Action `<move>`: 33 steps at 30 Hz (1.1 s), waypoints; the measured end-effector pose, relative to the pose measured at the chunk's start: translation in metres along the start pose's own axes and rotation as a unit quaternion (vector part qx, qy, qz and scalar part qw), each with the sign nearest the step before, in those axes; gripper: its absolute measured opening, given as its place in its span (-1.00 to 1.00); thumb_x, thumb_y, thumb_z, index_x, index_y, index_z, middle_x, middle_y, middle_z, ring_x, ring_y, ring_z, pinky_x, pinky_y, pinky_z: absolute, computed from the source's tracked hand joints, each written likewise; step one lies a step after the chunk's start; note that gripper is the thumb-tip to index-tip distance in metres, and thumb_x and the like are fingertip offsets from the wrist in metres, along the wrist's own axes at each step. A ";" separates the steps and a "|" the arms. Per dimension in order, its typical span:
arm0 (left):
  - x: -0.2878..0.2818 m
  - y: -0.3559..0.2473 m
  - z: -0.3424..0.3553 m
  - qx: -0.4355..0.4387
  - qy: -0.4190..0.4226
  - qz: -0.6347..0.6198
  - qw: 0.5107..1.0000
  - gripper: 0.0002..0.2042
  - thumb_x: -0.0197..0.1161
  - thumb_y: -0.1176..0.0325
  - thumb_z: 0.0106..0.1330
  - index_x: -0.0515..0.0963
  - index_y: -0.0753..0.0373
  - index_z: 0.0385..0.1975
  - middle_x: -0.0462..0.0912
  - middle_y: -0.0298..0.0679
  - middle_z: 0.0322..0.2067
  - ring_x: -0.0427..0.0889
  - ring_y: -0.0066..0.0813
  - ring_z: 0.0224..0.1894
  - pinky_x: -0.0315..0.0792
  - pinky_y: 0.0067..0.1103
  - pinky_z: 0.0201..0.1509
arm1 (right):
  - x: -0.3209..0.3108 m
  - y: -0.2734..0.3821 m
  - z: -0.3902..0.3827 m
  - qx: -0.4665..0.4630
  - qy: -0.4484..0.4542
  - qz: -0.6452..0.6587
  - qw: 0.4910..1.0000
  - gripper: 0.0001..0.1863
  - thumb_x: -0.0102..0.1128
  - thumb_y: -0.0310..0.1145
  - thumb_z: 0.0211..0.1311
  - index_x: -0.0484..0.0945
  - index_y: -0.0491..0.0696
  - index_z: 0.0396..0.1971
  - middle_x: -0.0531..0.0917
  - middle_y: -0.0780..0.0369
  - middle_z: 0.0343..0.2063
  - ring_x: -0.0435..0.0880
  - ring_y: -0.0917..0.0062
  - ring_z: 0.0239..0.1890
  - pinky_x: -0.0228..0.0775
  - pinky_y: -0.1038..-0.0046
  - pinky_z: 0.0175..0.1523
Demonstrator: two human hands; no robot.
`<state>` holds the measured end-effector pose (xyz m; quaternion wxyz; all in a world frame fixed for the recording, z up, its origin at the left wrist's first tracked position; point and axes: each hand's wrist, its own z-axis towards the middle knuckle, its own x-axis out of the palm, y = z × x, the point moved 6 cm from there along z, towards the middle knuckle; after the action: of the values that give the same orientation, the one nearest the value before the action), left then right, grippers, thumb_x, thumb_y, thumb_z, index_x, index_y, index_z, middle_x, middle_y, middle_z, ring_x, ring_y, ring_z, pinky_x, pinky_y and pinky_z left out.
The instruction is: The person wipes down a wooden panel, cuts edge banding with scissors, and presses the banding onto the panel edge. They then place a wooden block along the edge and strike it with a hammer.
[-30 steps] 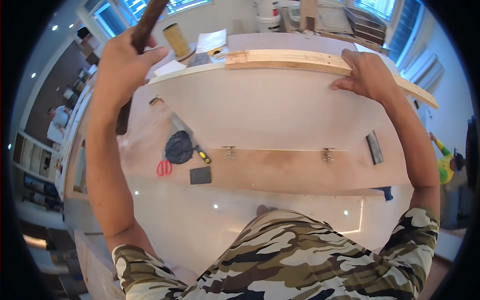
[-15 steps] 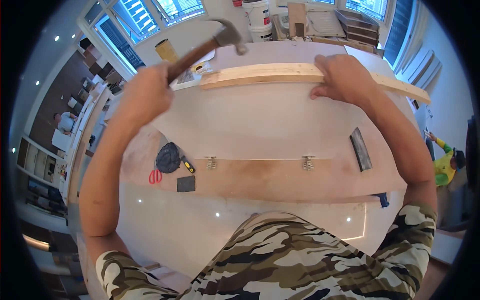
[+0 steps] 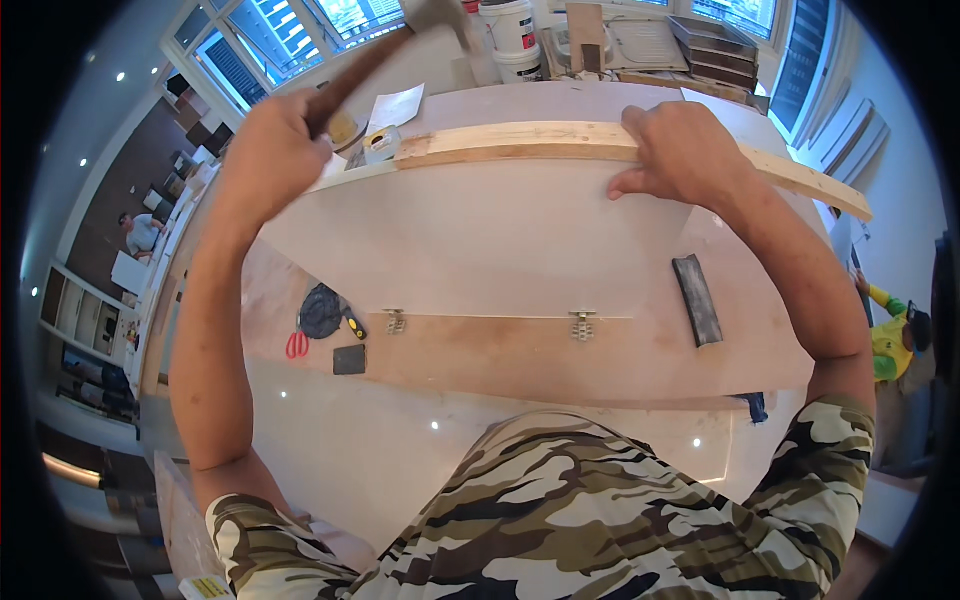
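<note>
My left hand (image 3: pixel 275 160) is wrapped round the wooden handle of a claw hammer (image 3: pixel 365 70), raised above the left end of a wooden batten (image 3: pixel 515 142). The hammer's metal head is blurred near the top of the picture. My right hand (image 3: pixel 690 155) grips the batten right of its middle, the thumb on the near side. The batten lies along the far edge of a pale panel (image 3: pixel 490 230). Two metal hinges, a left one (image 3: pixel 396 321) and a right one (image 3: pixel 582 326), sit at the panel's near edge.
Red-handled scissors (image 3: pixel 297 345), a dark bundle (image 3: pixel 322 312), a yellow-black utility knife (image 3: pixel 354 322) and a dark square pad (image 3: pixel 349 360) lie at left. A dark block (image 3: pixel 697 300) lies at right. Buckets (image 3: pixel 512 40) stand beyond the table. Two other people are farther off.
My left hand has lifted the hammer higher and a little to the left. My right hand stays on the batten. The panel and hinges appear shifted slightly left in view.
</note>
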<state>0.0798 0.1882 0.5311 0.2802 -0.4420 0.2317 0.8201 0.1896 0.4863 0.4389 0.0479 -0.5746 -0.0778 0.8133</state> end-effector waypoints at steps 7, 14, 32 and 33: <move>0.047 -0.029 -0.001 0.032 0.008 0.073 0.997 -0.76 0.19 0.46 0.14 0.60 0.38 -0.21 0.68 0.14 -0.40 0.70 0.10 -0.27 0.56 -0.21 -0.09 | -0.002 -0.019 -0.017 -0.011 -0.016 0.004 1.000 -0.41 0.52 0.11 -0.10 0.54 -0.16 -0.43 0.63 0.07 -0.58 0.66 0.10 -0.39 0.50 0.15 -0.24; -0.001 -0.043 0.015 -0.043 -0.004 -0.096 0.994 -0.75 0.30 0.47 0.06 0.57 0.35 -0.23 0.67 0.04 -0.47 0.66 0.06 -0.36 0.55 -0.29 -0.21 | -0.003 -0.029 -0.025 0.009 0.005 -0.017 1.000 -0.41 0.53 0.11 -0.11 0.54 -0.15 -0.44 0.64 0.08 -0.58 0.67 0.11 -0.38 0.51 0.17 -0.22; 0.017 -0.073 0.037 -0.120 -0.066 -0.299 0.944 -0.87 0.30 0.46 0.15 0.51 0.31 -0.37 0.51 -0.30 -0.62 0.47 -0.60 -0.71 0.36 -0.57 -0.63 | -0.008 -0.074 -0.057 0.052 0.043 -0.022 0.997 -0.41 0.57 0.09 -0.16 0.53 -0.14 -0.44 0.64 0.08 -0.58 0.67 0.10 -0.37 0.50 0.15 -0.20; 0.039 -0.070 0.041 -0.028 -0.025 -0.174 0.984 -0.84 0.28 0.48 0.09 0.52 0.37 -0.34 0.59 -0.15 -0.59 0.59 -0.34 -0.62 0.46 -0.44 -0.50 | -0.007 -0.074 -0.057 0.051 0.041 -0.021 0.998 -0.41 0.57 0.09 -0.16 0.53 -0.14 -0.44 0.64 0.08 -0.58 0.67 0.10 -0.37 0.50 0.15 -0.20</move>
<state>0.0837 0.2754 0.5090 0.4120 -0.4624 0.1207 0.7758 0.2452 0.5621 0.4399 0.0979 -0.6028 -0.0461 0.7905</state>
